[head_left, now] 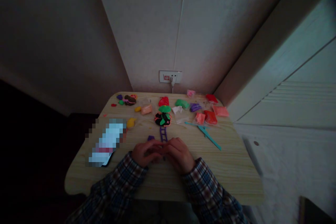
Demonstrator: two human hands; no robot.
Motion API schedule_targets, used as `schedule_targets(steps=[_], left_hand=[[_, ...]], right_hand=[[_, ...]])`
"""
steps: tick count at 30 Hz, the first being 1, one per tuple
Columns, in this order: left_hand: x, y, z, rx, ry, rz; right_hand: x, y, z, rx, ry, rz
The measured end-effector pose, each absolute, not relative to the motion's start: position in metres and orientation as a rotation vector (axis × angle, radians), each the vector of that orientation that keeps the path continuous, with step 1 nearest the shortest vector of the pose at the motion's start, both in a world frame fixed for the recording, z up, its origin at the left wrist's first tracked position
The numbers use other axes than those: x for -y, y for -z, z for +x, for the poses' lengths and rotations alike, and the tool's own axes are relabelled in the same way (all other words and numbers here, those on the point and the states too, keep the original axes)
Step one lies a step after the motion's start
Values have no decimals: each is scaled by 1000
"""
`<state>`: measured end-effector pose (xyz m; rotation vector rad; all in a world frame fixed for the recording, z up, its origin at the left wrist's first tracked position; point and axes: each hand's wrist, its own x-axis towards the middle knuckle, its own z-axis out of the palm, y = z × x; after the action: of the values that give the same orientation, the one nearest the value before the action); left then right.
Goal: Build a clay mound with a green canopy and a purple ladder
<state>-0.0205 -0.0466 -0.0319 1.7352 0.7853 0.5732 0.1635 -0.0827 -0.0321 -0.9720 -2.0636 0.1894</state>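
purple ahead: resting left hand (145, 152) and right hand (180, 154) equally close, over near end of far-running ladder (163, 133), with narrow fingers (156, 143), leaving any grip untellable.

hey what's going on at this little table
A person is working with both hands at a wood-grain table. The left hand and right hand meet at the near end of a purple ladder-shaped piece; whatever the fingers might hold is hidden. The ladder-shaped piece leads towards a black shape with green parts. Clay-like packets lie beyond the hands, a phone to the left.
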Motion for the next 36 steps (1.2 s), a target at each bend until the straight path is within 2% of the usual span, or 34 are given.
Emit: schedule_targets(steps=[6,17,29,36], left_hand=[[44,35,-18,-701,-642,1747],[44,30,-11,-853,-541,1243],[40,22,-9,-866,-728,1254],[37,28,-15,-927,-851,1323]], right_hand=[[84,29,162,2013,-166,-978],[85,21,158,1975,-117,-953],[85,24,164,1848,-89,-1058],[85,31,167,1843,-238,-1145]])
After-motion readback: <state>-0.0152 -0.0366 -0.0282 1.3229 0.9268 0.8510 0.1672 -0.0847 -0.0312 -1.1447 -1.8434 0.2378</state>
